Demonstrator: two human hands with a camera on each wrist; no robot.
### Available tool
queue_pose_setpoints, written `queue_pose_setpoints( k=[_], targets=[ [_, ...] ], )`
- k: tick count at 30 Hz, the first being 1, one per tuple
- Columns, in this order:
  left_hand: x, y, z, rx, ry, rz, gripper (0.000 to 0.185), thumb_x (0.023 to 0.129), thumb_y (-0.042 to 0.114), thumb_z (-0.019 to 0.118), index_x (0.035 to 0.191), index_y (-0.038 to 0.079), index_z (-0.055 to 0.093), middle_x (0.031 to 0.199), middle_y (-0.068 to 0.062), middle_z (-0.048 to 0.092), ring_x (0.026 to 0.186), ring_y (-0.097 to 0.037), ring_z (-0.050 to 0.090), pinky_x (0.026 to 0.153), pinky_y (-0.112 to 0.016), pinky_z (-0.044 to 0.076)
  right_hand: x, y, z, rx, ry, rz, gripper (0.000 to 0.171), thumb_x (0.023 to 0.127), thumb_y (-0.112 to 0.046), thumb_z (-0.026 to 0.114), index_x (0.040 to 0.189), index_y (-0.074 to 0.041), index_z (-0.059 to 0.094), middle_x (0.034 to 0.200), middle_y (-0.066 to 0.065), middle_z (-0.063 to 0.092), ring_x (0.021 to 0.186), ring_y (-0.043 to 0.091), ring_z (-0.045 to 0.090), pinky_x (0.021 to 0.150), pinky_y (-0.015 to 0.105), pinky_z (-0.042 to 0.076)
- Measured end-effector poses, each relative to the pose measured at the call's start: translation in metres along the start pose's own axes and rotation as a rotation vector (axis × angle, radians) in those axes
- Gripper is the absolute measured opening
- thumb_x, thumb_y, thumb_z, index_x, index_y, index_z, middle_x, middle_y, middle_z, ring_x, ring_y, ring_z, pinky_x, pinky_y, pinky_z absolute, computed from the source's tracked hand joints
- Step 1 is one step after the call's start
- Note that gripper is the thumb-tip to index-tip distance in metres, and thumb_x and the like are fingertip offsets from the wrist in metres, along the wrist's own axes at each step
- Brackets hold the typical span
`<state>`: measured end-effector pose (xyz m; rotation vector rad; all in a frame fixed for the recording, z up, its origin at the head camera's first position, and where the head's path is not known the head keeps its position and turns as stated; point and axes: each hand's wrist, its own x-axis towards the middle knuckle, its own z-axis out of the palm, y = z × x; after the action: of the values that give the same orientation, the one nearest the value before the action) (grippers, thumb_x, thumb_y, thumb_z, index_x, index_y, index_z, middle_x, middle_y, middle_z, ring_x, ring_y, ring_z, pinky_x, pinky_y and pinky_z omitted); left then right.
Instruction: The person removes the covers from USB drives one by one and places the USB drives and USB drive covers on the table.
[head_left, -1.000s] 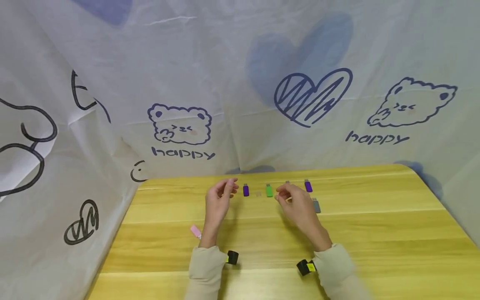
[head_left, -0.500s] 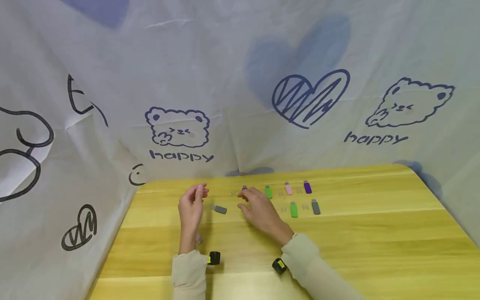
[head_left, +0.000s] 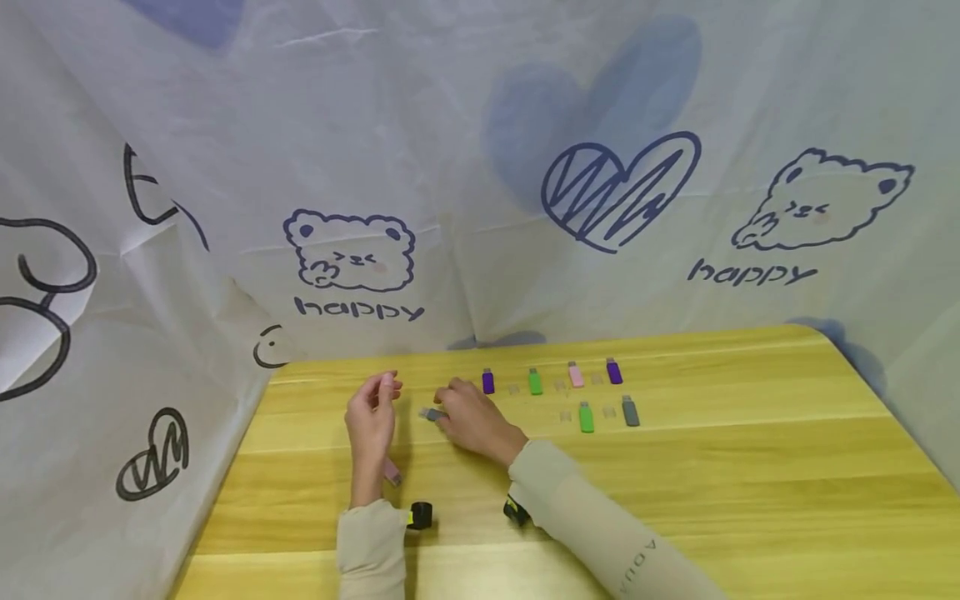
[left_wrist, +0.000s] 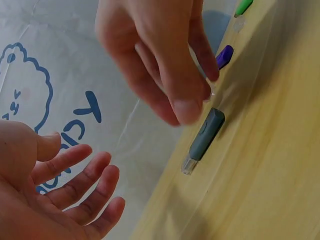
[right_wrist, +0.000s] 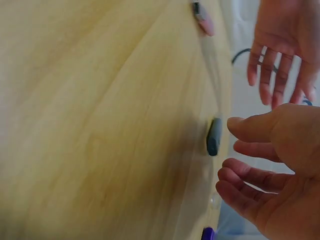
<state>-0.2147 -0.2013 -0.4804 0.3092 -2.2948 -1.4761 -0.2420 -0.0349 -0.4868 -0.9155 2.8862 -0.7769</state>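
A grey USB stick (left_wrist: 207, 132) with a clear cap over its plug lies on the wooden table. My right hand (head_left: 480, 421) hovers right beside it. Thumb and fingers (right_wrist: 250, 129) are spread apart, with nothing between them, and in the head view they overlap the stick's right end. My left hand (head_left: 370, 425) is raised to the left of the stick, its fingers (left_wrist: 95, 175) relaxed and holding nothing. Below the left hand, a pink USB stick (head_left: 393, 472) lies partly hidden by the wrist.
Uncapped USB sticks stand in two rows at the back: purple (head_left: 488, 382), green (head_left: 535, 382), pink (head_left: 575, 374) and purple (head_left: 614, 372), then green (head_left: 586, 417) and grey (head_left: 630, 411). Small clear caps (head_left: 566, 416) lie beside them. A printed cloth (head_left: 480, 208) hangs behind the table.
My right hand has swept left from the back rows, past the purple stick, to the grey stick. My left hand has shifted left and slightly down, off the grey stick's side.
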Motion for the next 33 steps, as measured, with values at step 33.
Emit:
queue_pose_setpoints(
  k=[33],
  targets=[
    [-0.006,0.015,0.015,-0.063,-0.072,0.031,0.030,0.110,0.021,0.053,0.119,-0.001,0.071,0.104,-0.017,0.074,0.097,-0.032,0.071,0.085,-0.027,0.055,-0.023,0.018,-0.022,0.249,0.049,0.089,0.014,0.094,0.003,0.068,0.099,-0.010,0.066,0.089,0.002,0.065,0.076,0.014,0.057,0.067,0.029,0.051]
  ],
)
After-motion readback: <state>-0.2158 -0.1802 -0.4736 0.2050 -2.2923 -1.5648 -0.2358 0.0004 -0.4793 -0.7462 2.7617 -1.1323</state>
